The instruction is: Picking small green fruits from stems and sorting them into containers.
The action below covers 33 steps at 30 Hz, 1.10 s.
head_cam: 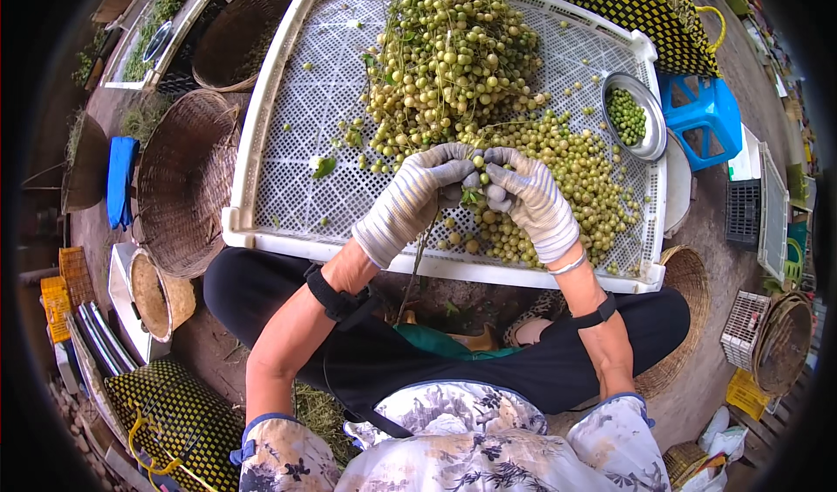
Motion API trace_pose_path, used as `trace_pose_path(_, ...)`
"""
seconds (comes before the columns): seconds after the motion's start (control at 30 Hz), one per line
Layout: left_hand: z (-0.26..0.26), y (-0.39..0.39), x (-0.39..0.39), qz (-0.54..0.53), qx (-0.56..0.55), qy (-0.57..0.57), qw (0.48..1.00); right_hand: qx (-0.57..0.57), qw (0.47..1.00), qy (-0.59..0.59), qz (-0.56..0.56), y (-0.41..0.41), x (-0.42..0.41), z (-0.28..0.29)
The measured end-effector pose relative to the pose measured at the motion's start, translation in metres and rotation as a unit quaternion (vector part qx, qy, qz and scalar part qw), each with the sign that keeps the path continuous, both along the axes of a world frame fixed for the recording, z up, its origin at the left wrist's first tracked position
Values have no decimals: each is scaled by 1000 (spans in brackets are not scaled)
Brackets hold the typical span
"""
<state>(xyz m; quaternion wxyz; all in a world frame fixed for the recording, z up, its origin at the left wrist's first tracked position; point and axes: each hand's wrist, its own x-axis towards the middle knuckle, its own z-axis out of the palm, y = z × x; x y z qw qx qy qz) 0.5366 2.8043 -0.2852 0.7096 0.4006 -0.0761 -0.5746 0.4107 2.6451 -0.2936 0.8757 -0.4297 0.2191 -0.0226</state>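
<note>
Both my hands wear striped knit gloves with grey fingertips and meet over the front middle of a white perforated plastic tray (294,119). My left hand (422,191) pinches a thin green stem that carries small round green fruits (484,178) and a bit of leaf. From the other side, the fingers of my right hand (533,198) close on the same fruits. Beyond them lies a tall heap of fruit clusters on stems (451,67). Loose yellow-green fruits (562,172) spread to the right, under and past my right hand. A metal bowl (656,136) at the tray's right edge holds greener fruits.
Wicker baskets (176,185) stand left of the tray. A blue plastic stool (713,123) is at the right, below a black and yellow woven basket (637,11). Another woven basket (176,413) lies at the lower left. My legs are bent below the tray's front rim.
</note>
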Motion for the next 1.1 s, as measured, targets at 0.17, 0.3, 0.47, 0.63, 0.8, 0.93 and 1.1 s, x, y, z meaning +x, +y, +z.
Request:
trace_pose_path(0.17, -5, -1, -3, 31, 12, -12, 999, -47, 999, 12, -6, 11, 2, 11)
trace_pose_path(0.3, -6, 2, -6, 52, 46, -97, 993, -129, 991, 24, -20, 20, -1, 15)
trace_pose_path(0.47, 8, 3, -16, 57, 71, -183, 979, -217, 975, 39, -39, 25, -8, 24)
trace_pose_path(0.63, 12, 4, -20, 71, 44, -168, 982, -152, 985, 6, -78, 32, -16, 20)
trace_pose_path(0.8, 13, 7, -22, 83, 69, -176, 978, -254, 958, 5, -133, 49, -15, 19)
trace_pose_path(0.93, 10, 8, -16, 71, 49, -78, 993, -95, 985, -31, -142, 46, -17, 8)
trace_pose_path(1.1, 10, 6, -15, 73, 30, -4, 997, 102, 976, -90, -169, 29, -23, -11)
